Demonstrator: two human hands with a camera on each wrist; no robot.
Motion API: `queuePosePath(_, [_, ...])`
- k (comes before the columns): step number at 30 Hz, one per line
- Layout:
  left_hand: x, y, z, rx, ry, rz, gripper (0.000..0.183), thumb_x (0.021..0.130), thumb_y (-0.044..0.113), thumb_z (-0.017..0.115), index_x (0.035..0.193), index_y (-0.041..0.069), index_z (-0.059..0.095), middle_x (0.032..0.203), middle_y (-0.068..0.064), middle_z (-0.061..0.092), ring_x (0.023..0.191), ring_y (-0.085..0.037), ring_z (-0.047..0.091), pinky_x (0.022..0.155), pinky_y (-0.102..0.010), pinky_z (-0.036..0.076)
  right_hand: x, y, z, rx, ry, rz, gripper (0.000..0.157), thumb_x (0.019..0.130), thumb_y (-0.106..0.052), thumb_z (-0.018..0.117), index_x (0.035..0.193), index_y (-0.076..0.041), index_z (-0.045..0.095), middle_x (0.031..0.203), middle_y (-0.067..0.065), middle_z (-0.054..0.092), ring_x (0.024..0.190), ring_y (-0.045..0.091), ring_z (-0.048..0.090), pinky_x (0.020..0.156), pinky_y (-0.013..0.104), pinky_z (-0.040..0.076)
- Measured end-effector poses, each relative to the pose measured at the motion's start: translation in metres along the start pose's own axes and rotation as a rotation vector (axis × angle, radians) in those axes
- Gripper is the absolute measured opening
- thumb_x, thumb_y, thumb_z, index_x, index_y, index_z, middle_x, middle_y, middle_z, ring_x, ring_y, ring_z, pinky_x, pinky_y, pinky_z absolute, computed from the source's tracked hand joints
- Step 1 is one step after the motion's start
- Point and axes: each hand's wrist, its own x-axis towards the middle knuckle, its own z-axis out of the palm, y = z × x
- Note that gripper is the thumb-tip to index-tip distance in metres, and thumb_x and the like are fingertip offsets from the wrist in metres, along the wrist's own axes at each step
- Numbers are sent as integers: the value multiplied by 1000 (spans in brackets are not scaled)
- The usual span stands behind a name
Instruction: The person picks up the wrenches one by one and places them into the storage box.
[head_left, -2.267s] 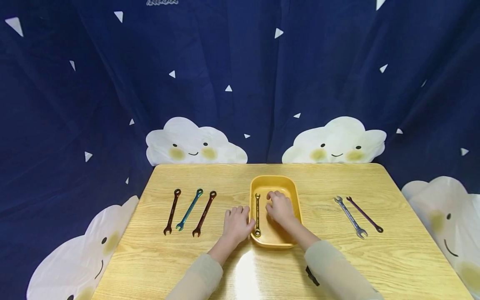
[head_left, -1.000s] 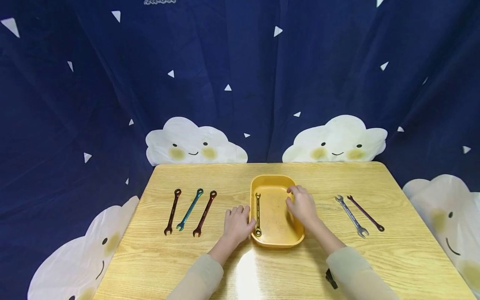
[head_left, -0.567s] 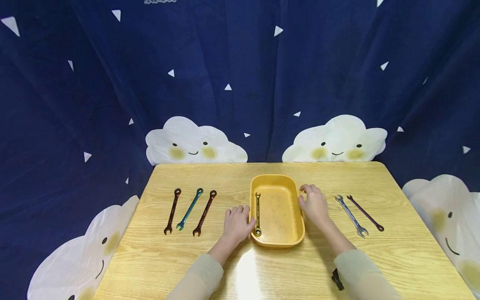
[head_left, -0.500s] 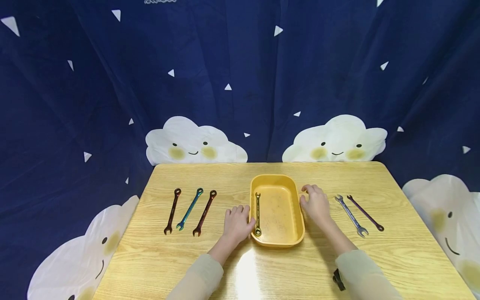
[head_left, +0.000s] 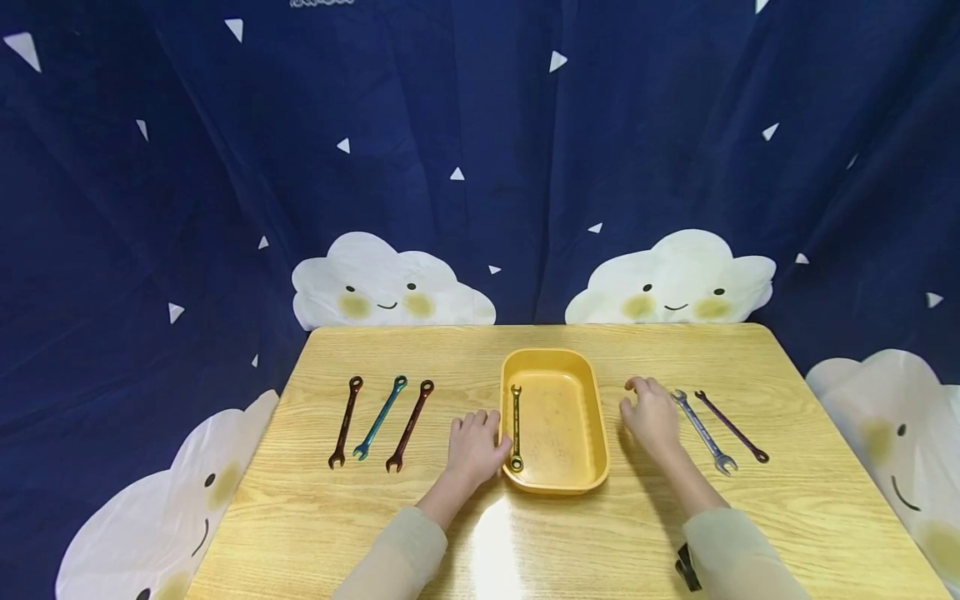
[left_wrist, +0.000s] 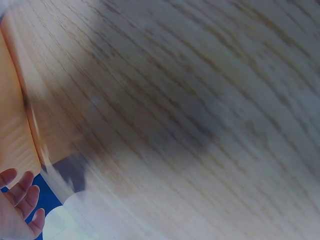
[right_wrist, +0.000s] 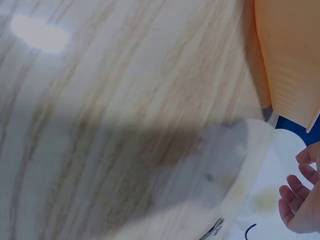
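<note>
In the head view my left hand (head_left: 474, 450) rests at the left wall of a yellow plastic bin (head_left: 602, 433), thumb by the rim. Loosely bent fingers show beside the bin in the left wrist view; whether they touch its wall I cannot tell. A gold combination wrench (head_left: 516, 429) lies lengthwise inside the bin along its left side. My right hand (head_left: 654, 421), holding nothing, hovers between the bin and a silver wrench (head_left: 705, 433), its fingers relaxed. Beyond that wrench lies a thinner purple one, the purple wrench (head_left: 731, 427).
Left of the bin lie a dark red wrench (head_left: 346, 422), a blue wrench (head_left: 380, 419) and another reddish wrench (head_left: 409, 427), side by side. All are on a wooden table (head_left: 555, 550). A dark blue curtain (head_left: 480, 100) with clouds hangs behind it.
My right hand has moved from inside the bin, over its right wall, to the table area near the silver wrench. My left hand and the wrenches have stayed in place.
</note>
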Motion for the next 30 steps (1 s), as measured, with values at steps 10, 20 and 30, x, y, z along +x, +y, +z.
queuePosePath(10, [0, 0, 1, 7, -1, -3, 36, 87, 39, 43, 111, 14, 54, 100, -4, 57, 91, -22, 51, 84, -42, 36, -4, 13, -1, -2, 17, 49, 22, 77, -5, 58, 97, 3, 60, 92, 24, 59, 81, 38, 56, 67, 50, 44])
queuePosePath(20, [0, -1, 1, 4, -20, -4, 36, 87, 39, 43, 111, 14, 54, 100, -4, 56, 92, -23, 51, 85, -44, 35, -10, 28, -4, -1, -14, 103, 25, 81, -8, 54, 101, 5, 58, 95, 25, 57, 85, 40, 54, 66, 51, 42])
queuePosePath(30, [0, 0, 0, -7, -12, -4, 36, 86, 38, 44, 110, 14, 55, 100, -5, 57, 92, -23, 51, 86, -44, 35, -15, 44, -7, -11, -8, 174, 25, 80, -6, 53, 101, 6, 57, 101, 28, 55, 78, 38, 53, 60, 47, 43])
